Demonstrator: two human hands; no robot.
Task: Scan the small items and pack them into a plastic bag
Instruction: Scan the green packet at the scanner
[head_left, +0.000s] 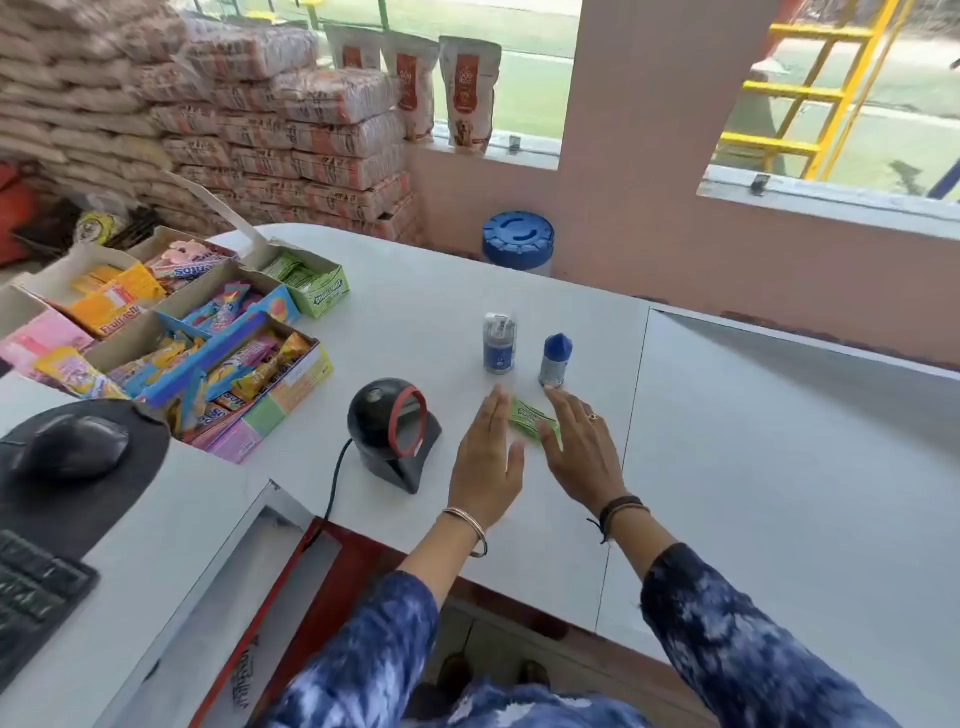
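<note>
- Gum pack (531, 422): on the table (753, 467), right of the scanner (393, 429), between both hands.
- Left hand (487, 457), right hand (582, 452): fingers spread, gripping nothing.
- Risk: a sweeping reach may topple the two bottles (500, 344) just behind.
- No plastic bag visible.

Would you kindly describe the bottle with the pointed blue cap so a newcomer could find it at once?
Start at the black barcode scanner on the white counter and look right, past the two hands. Two small containers stand upright there, side by side. The bottle is the right one, with a pointed blue cap, unlike its flat-topped clear neighbour.
</note>
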